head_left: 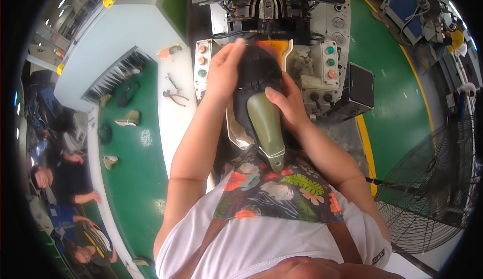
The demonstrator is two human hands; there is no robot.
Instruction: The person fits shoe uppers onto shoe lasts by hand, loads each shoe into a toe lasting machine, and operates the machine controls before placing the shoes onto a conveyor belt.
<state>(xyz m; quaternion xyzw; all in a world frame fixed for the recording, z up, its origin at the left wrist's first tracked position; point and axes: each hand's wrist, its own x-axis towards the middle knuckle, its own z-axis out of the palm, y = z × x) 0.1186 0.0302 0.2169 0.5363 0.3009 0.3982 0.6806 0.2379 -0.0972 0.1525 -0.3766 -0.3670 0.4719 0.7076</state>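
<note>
A black shoe upper [259, 70] is pulled over an olive-green shoe last [266, 120], its toe pointing away from me. White string circles the last near its heel end. My right hand [292, 102] grips the upper's right side, the thumb pressing by its opening and the other fingers hidden beneath. Along the left side of the toe lies my left hand [225, 72], its fingers stretched out and slightly blurred. The far end of the last's heel rests close to my flowered apron [282, 193].
Ahead stands a machine [269, 9] with a button panel [202, 67] on the left and another button panel [329, 62] on the right. A wrench [172, 82] and pliers [176, 96] lie on the white ledge. Several lasts lie on the green surface. A large fan [427, 193] stands right.
</note>
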